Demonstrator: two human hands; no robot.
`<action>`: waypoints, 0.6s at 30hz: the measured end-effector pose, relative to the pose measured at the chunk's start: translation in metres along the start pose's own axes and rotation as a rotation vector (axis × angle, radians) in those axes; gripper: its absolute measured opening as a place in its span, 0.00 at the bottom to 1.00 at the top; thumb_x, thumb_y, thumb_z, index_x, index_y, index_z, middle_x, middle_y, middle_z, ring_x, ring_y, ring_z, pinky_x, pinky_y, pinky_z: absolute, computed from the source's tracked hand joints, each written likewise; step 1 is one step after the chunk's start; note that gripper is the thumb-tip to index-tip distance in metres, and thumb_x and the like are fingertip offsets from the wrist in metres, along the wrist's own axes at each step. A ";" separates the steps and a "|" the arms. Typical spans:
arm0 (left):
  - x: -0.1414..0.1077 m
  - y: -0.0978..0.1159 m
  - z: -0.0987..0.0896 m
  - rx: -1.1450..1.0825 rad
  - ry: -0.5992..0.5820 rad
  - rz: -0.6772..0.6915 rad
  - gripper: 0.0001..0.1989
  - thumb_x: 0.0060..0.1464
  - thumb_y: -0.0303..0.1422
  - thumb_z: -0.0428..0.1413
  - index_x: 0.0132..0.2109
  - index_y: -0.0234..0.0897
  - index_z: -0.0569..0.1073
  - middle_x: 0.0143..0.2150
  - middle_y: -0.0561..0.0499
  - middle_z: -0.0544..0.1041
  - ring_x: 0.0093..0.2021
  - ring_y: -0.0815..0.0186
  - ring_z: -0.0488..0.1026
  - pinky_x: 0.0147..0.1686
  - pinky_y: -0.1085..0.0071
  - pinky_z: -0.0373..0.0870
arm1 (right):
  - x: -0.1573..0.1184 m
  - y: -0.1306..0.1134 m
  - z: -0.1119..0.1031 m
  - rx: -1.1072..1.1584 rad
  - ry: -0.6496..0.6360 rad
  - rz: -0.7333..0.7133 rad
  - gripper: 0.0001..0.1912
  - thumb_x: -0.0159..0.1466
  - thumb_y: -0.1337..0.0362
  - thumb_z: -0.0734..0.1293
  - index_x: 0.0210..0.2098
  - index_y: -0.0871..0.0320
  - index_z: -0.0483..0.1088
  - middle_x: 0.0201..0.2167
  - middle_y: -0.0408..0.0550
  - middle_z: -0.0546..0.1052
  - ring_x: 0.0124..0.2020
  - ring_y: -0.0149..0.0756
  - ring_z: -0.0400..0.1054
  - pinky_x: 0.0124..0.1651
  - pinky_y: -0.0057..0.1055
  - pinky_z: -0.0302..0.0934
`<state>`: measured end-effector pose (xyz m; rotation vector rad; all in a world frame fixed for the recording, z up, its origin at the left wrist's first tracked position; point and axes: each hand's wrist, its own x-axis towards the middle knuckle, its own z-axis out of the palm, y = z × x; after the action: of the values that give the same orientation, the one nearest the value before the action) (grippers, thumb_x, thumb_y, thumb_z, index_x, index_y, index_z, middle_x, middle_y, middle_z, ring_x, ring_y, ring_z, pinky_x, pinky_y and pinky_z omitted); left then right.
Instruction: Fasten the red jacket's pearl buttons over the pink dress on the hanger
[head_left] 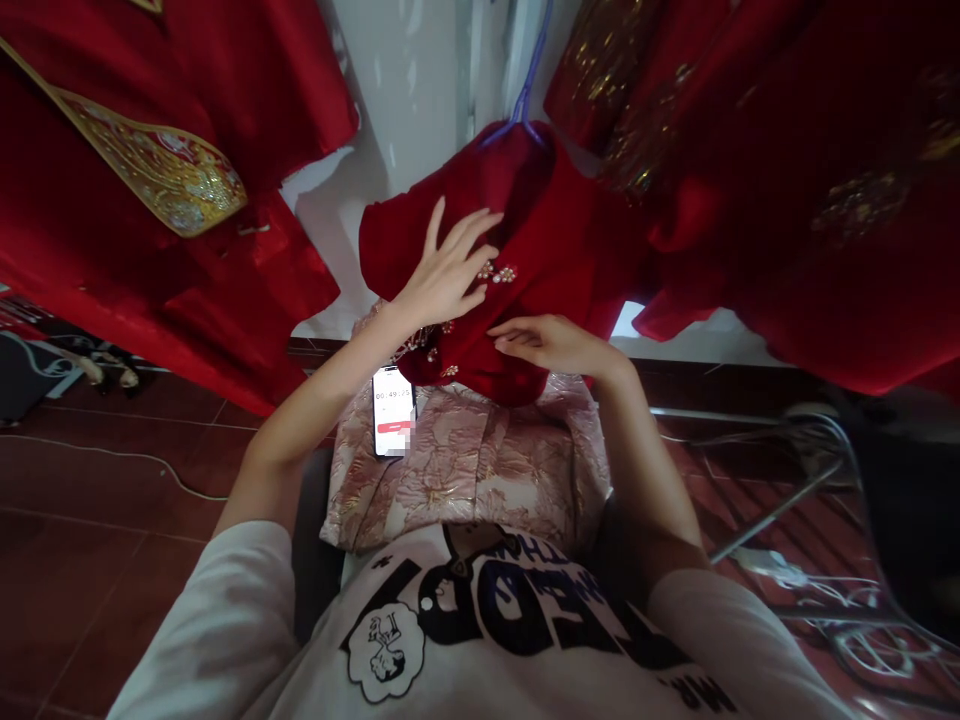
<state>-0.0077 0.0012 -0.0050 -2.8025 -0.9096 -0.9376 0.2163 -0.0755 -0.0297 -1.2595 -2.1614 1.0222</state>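
Observation:
A dark red garment (574, 240) hangs in front of me on a blue hanger (519, 120), its lower end lying over my lap. Flower-shaped beaded ornaments (504, 273) show on its front, with more lower down at the left. My left hand (450, 265) lies across the garment's upper front, fingers spread, beside the ornaments. Lower and to the right, my right hand (544, 342) rests against the cloth with its fingers stretched toward the left. Neither hand visibly grips anything, though the right hand's thumb side is partly hidden.
Red garments with gold embroidery (180, 180) hang on the left, and more red garments (765, 220) on the right. A lit phone (393, 410) lies on pink brocade cloth (465, 465) over my lap. A metal-framed chair (847, 450) and cables (795, 575) are at the right.

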 end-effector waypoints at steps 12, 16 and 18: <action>0.029 -0.015 -0.009 -0.295 -0.090 -0.104 0.02 0.59 0.32 0.63 0.40 0.39 0.78 0.36 0.50 0.80 0.54 0.48 0.78 0.75 0.35 0.41 | -0.002 -0.002 -0.002 0.038 -0.015 0.004 0.20 0.67 0.58 0.69 0.56 0.54 0.81 0.49 0.50 0.85 0.51 0.42 0.80 0.63 0.45 0.73; 0.032 -0.020 -0.011 -0.719 0.160 -0.486 0.03 0.55 0.26 0.63 0.37 0.40 0.79 0.33 0.50 0.78 0.53 0.47 0.79 0.76 0.37 0.39 | -0.006 -0.007 -0.006 0.080 -0.001 -0.026 0.19 0.67 0.57 0.70 0.55 0.53 0.82 0.49 0.50 0.84 0.52 0.43 0.80 0.64 0.45 0.73; 0.034 -0.021 -0.011 -0.838 0.236 -0.602 0.05 0.55 0.25 0.62 0.37 0.39 0.78 0.33 0.49 0.78 0.52 0.48 0.79 0.77 0.39 0.37 | -0.009 -0.011 -0.009 0.091 0.028 -0.042 0.17 0.67 0.55 0.71 0.52 0.53 0.82 0.49 0.50 0.84 0.51 0.43 0.80 0.63 0.44 0.73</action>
<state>-0.0033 0.0338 0.0205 -2.8983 -1.6779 -2.1002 0.2207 -0.0831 -0.0153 -1.1754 -2.0872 1.0664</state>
